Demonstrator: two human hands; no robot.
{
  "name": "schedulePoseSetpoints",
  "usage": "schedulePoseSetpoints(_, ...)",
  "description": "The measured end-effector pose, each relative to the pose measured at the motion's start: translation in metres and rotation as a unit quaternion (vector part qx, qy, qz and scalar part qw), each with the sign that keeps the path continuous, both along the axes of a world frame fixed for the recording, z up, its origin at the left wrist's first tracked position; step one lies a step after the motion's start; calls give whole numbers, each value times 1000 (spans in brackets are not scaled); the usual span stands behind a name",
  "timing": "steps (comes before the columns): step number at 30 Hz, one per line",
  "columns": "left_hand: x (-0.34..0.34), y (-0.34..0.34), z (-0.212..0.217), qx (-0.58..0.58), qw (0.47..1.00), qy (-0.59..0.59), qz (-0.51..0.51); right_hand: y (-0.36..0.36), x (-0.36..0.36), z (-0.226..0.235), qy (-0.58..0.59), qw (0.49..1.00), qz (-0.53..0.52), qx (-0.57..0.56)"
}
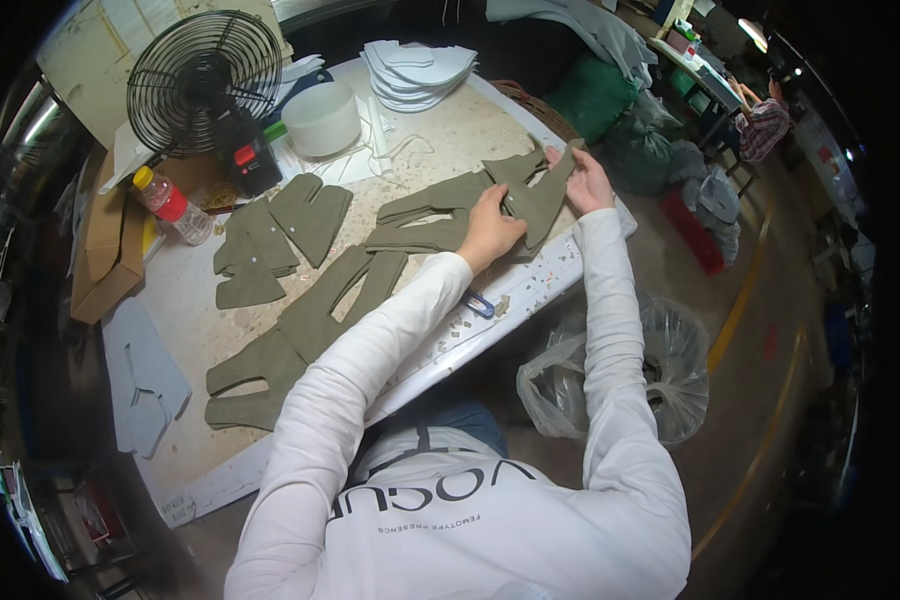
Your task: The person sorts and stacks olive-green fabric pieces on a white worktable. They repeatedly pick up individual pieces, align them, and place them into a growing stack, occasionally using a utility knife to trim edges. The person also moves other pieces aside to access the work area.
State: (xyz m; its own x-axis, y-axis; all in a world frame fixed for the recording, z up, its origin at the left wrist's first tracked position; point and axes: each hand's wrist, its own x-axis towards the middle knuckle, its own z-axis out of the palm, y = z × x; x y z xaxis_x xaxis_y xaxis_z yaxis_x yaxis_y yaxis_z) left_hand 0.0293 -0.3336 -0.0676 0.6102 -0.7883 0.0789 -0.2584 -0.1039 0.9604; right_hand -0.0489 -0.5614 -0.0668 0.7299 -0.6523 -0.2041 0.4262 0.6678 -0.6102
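On the table, stacks of cut olive-green fabric pieces lie in a row. My left hand [493,231] is closed at the near edge of the right-hand pieces, fingertips on the cloth. At the table's far right corner, my right hand [592,186] pinches the raised end of an olive-green fabric piece [545,203], which slants up off the others. Left of my left hand lies a stack of notched olive-green pieces [425,213]. Closer to me is another long cut stack [300,330], partly hidden behind my left sleeve. A smaller group [255,245] lies farther left.
A black wire fan [205,85], a bottle with a yellow cap [175,207] and a white round tub [322,122] stand at the back left. White cut pieces [420,75] are stacked behind. Blue snips [478,304] lie near the front edge. A clear plastic bag [675,370] sits below.
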Motion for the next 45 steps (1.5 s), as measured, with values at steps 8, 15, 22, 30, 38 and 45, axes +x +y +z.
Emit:
schedulePoseSetpoints(8,-14,64,31,-20,992,-53,-116,39,-13,-14,326,549,-289,-714)
schedulePoseSetpoints(15,-9,232,105,-35,966,-114,-230,78,6,-28,393,436,-12,-809)
schedulePoseSetpoints(22,-5,383,114,-24,958,-171,228,91,-13,-23,382,463,68,-797)
schedulePoseSetpoints(30,-57,423,58,136,937,-273,174,253,-33,52,163,604,63,-778)
schedulePoseSetpoints(38,-50,412,31,124,942,-306,64,372,-27,31,-39,499,194,-844)
schedulePoseSetpoints(45,-44,406,30,92,952,-279,91,376,-28,21,-43,534,194,-822)
